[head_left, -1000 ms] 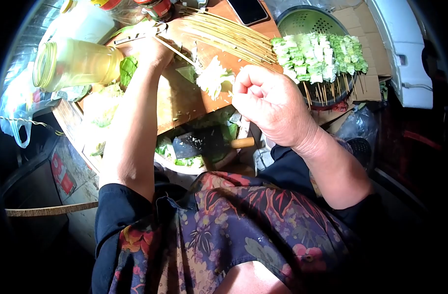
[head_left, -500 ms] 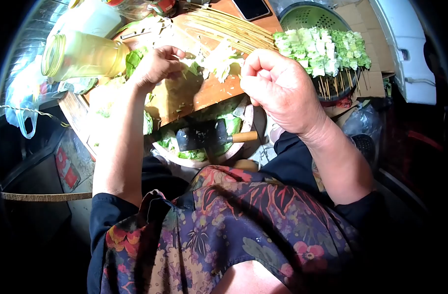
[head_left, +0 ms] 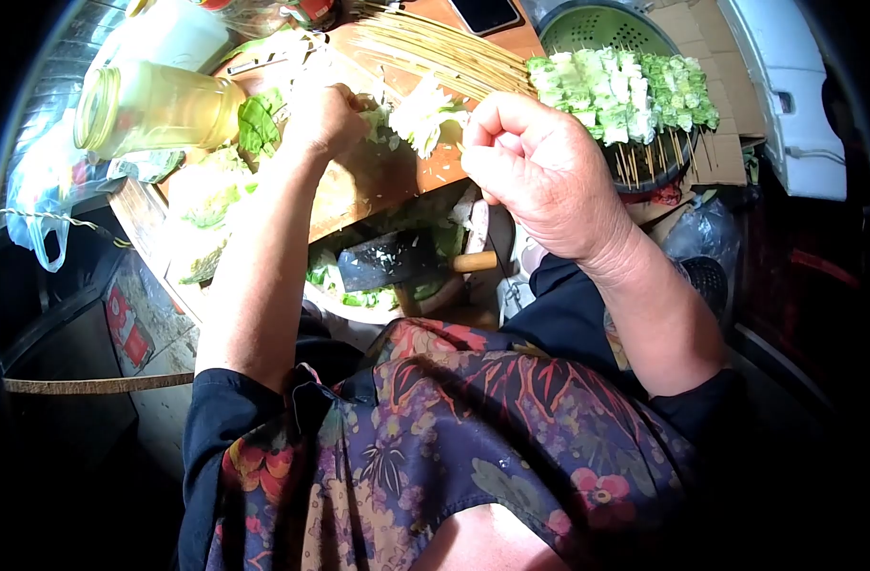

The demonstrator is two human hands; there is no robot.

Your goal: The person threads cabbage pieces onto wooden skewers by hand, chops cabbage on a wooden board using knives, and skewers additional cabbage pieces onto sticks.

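Note:
Near the board's middle, my left hand (head_left: 332, 122) is closed, its fingertips turned away beside small lettuce pieces (head_left: 380, 126); what it holds is hidden. My right hand (head_left: 544, 176) is pinched shut on a thin skewer, mostly hidden, with pale lettuce (head_left: 425, 116) bunched just left of its fingertips. Loose bamboo skewers (head_left: 435, 52) lie beyond the hands. To the right, skewered lettuce (head_left: 620, 95) rests in rows across a green colander (head_left: 601, 27), the stick ends pointing toward me.
A cleaver (head_left: 387, 262) with a wooden handle lies across a tub (head_left: 359, 309) of greens below the board. At left are a jar (head_left: 159, 109) of yellowish liquid, lettuce leaves (head_left: 206, 205) and a blue plastic bag (head_left: 40, 205). A phone (head_left: 485, 13) lies at the top.
My left hand first came away from the stick at the upper left and opened, then closed nearer the lettuce pieces. My right hand and the bunched lettuce moved slightly up from their first position.

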